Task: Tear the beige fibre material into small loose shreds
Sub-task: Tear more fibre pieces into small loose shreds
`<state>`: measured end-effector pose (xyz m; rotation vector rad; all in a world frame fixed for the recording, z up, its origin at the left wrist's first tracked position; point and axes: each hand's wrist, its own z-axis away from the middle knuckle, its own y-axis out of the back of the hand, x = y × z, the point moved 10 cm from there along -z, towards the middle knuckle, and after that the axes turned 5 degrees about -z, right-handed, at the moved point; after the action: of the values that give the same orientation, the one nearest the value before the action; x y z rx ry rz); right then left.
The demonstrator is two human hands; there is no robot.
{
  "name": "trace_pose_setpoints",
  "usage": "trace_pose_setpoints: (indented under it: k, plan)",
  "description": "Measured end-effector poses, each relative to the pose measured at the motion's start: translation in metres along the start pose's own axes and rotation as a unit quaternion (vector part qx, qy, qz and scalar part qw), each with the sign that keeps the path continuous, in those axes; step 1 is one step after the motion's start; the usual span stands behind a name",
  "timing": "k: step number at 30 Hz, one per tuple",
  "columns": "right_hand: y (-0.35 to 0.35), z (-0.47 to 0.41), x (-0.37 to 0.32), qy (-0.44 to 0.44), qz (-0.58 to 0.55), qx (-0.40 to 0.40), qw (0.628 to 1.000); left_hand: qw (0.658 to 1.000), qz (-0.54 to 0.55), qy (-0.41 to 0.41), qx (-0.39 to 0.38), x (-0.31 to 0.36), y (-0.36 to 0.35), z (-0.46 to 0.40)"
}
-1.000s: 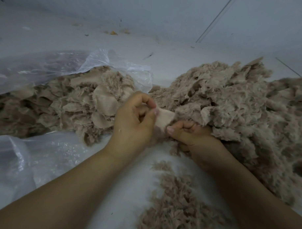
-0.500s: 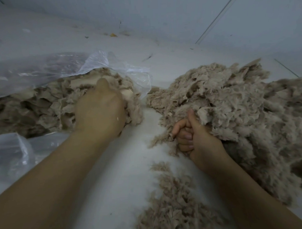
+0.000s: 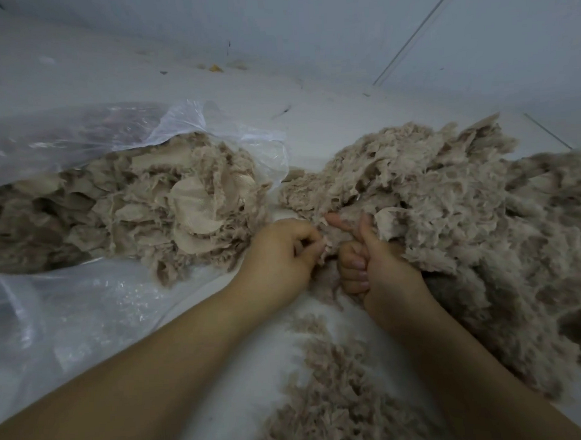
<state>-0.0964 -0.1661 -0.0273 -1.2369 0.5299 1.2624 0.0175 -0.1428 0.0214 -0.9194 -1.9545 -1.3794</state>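
Note:
A small tuft of beige fibre [image 3: 329,241] is stretched between my two hands in the middle of the view. My left hand [image 3: 280,256] pinches its left end with curled fingers. My right hand [image 3: 366,260] grips its right end, thumb up and forefinger stretched out. To the right spreads a large heap of loose beige shreds [image 3: 463,220]. On the left, a pile of flatter beige fibre pieces [image 3: 170,204] spills out of a clear plastic bag [image 3: 121,133].
A strip of loose shreds [image 3: 331,393] lies on the white surface between my forearms. More clear plastic [image 3: 55,320] covers the lower left. A pale wall [image 3: 342,30] rises close behind the piles, with small bits of debris along its foot.
My left hand has come back from the bagged pile on the left to the middle. Both hands now hold one tuft between them beside the right heap.

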Motion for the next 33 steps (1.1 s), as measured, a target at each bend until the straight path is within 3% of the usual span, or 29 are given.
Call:
trace_pose_setpoints:
  k: [3, 9, 11, 18, 21, 28, 33]
  plan:
    - [0.003, 0.001, 0.002, -0.008, 0.031, 0.012, 0.999, 0.977, 0.204, 0.050, 0.047, -0.011, 0.015, 0.007]
    - [0.011, 0.004, 0.004, 0.014, 0.107, 0.018, 0.994, 0.935, 0.342, 0.032, 0.082, -0.003, 0.023, 0.010]
    - [0.008, 0.007, 0.002, 0.014, 0.113, 0.013, 0.993, 0.932, 0.354, 0.054, 0.064, -0.005, 0.013, 0.007]
    - [0.008, 0.002, 0.005, 0.009, 0.091, 0.009, 0.996, 0.970, 0.234, 0.067, -0.024, -0.010, -0.015, 0.000]
    - [0.006, 0.000, 0.005, 0.007, 0.047, -0.003, 0.999, 0.990, 0.136, 0.044, 0.016, -0.011, -0.006, -0.001]
    - [0.012, -0.002, 0.006, 0.004, 0.078, 0.014, 0.997, 0.947, 0.316, 0.045, 0.047, -0.002, 0.006, 0.002]
    - [0.012, -0.003, 0.006, 0.000, 0.080, 0.022, 0.997, 0.918, 0.386, 0.056, 0.067, -0.002, 0.015, 0.008]
